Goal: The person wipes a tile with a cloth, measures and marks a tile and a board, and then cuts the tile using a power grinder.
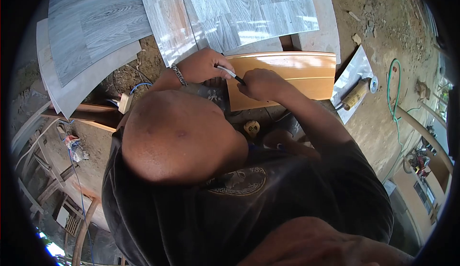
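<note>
Pen [230, 73]: between the two hands, over the left end of the board, its pale barrel to the left and its dark end to the right.
Pen's long axis: slanting from upper left to lower right, at an angle to the board's long side.
Left hand [209, 67]: fingers pinched on the pale end — the pen points out to its right.
Right hand [262, 85]: fingers curled on the dark end — the pen lies to its left; neither hand is nearer.
Board [306, 72]: long side running left to right, behind the right hand; contact between them I cannot tell.
Tape measure [251, 128]: near the board, on the body side.
</note>
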`<act>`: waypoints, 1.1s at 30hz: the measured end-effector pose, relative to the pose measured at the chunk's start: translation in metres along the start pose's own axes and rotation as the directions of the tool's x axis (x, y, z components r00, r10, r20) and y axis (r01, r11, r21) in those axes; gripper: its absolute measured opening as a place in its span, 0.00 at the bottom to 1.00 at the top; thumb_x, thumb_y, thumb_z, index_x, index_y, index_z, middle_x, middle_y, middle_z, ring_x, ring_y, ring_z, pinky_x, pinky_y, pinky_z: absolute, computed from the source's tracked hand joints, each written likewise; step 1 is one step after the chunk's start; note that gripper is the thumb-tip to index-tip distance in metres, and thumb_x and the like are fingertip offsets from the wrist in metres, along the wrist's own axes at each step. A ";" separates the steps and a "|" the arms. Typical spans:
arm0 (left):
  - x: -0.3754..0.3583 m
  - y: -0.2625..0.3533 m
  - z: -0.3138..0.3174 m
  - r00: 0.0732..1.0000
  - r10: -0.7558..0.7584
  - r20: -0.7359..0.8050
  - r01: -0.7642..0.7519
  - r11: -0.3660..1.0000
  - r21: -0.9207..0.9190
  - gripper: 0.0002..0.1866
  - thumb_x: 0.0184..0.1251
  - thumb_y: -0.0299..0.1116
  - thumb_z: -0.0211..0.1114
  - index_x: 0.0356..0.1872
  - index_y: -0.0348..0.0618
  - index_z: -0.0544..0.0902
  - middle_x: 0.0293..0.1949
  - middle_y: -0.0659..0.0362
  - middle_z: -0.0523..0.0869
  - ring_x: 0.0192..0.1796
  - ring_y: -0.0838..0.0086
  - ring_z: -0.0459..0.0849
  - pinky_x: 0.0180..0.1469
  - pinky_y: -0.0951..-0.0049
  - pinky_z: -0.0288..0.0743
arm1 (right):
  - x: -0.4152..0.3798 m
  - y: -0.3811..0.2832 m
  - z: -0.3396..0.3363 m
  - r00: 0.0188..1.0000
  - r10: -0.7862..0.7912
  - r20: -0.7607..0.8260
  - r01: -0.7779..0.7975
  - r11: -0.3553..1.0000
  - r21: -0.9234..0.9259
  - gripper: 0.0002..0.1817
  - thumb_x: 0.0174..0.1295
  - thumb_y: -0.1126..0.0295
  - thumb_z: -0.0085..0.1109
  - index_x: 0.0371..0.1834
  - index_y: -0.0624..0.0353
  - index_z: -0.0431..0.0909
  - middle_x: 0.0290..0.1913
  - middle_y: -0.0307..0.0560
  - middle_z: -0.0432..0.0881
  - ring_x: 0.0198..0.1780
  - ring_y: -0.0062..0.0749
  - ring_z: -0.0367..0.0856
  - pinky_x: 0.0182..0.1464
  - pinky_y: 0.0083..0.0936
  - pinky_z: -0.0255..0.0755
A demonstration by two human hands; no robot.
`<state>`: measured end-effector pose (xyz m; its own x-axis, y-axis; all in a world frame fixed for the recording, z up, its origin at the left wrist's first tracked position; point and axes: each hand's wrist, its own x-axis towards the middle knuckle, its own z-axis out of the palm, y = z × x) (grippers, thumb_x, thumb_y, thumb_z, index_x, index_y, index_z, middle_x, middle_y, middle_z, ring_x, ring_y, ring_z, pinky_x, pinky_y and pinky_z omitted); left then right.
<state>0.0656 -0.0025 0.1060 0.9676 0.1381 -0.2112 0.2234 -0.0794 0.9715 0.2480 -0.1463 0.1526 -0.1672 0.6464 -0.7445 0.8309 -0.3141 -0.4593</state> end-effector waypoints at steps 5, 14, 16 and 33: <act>0.008 -0.021 0.026 0.844 -0.336 0.418 0.362 0.932 0.017 0.14 0.75 0.38 0.66 0.43 0.34 0.89 0.28 0.57 0.90 0.30 0.75 0.87 0.36 0.73 0.80 | 0.001 0.002 0.038 0.997 0.023 0.077 -0.012 0.991 -0.130 0.20 0.69 0.55 0.54 0.39 0.60 0.88 0.39 0.57 0.89 0.45 0.54 0.89 0.51 0.47 0.80; 0.045 -0.034 0.034 0.905 0.379 -0.196 -0.043 0.538 0.842 0.17 0.67 0.44 0.71 0.46 0.41 0.85 0.31 0.54 0.85 0.39 0.58 0.86 0.44 0.60 0.81 | -0.029 0.058 0.109 0.989 0.149 0.007 -0.125 0.808 0.575 0.24 0.72 0.51 0.53 0.37 0.63 0.86 0.33 0.54 0.86 0.34 0.42 0.87 0.41 0.40 0.78; 0.041 -0.029 0.037 0.908 0.366 -0.205 -0.029 0.541 0.840 0.18 0.63 0.43 0.73 0.50 0.46 0.85 0.30 0.56 0.82 0.40 0.54 0.85 0.45 0.57 0.80 | -0.048 0.073 0.113 0.815 0.523 0.251 -0.246 -0.081 0.966 0.24 0.75 0.54 0.47 0.35 0.64 0.84 0.25 0.45 0.77 0.23 0.32 0.76 0.28 0.32 0.71; -0.008 -0.091 0.072 0.775 -0.620 0.118 0.615 0.699 -0.365 0.17 0.73 0.39 0.69 0.55 0.38 0.83 0.44 0.59 0.90 0.46 0.75 0.88 0.49 0.74 0.81 | -0.089 0.375 0.065 0.570 0.777 -0.267 -0.559 0.606 0.566 0.38 0.73 0.46 0.35 0.37 0.75 0.83 0.39 0.59 0.88 0.46 0.45 0.84 0.55 0.39 0.73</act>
<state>0.0463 -0.0673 0.0116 0.6256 0.0396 -0.7792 0.7084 0.3897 0.5885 0.5405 -0.3669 0.0156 0.6919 0.3106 -0.6518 0.2962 -0.9454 -0.1362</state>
